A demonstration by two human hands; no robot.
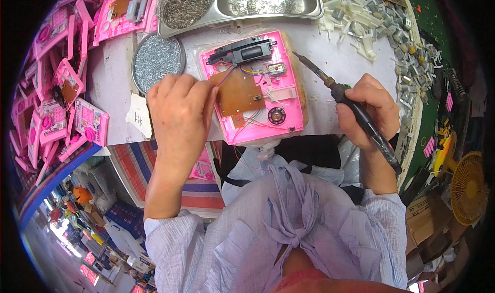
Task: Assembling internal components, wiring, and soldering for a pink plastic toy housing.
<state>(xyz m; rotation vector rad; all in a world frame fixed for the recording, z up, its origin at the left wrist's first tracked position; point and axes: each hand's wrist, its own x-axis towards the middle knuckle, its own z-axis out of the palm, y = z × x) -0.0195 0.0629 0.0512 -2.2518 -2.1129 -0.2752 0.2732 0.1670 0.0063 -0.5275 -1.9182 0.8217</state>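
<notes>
A pink plastic toy housing [281, 118] lies open side up on the table in front of me. Inside it are a brown circuit board [238, 93], a black plastic mechanism [247, 51], a small metal motor [277, 69], a round speaker [276, 116] and thin coloured wires. My left hand [180, 104] is closed at the housing's left edge, its fingertips pinched beside the board. A blue wire runs toward them, but what they hold is hidden. In my right hand [372, 110] is a black soldering iron [359, 113], its tip pointing up and left, just right of the housing and apart from it.
A round tin of small screws [158, 57] stands behind my left hand. Beyond it sits a metal tray [268, 15] of small metal parts. Pink toy housings [54, 115] pile up at the left. White plastic parts and motors [368, 27] heap at the right, with a yellow fan [468, 187] beyond.
</notes>
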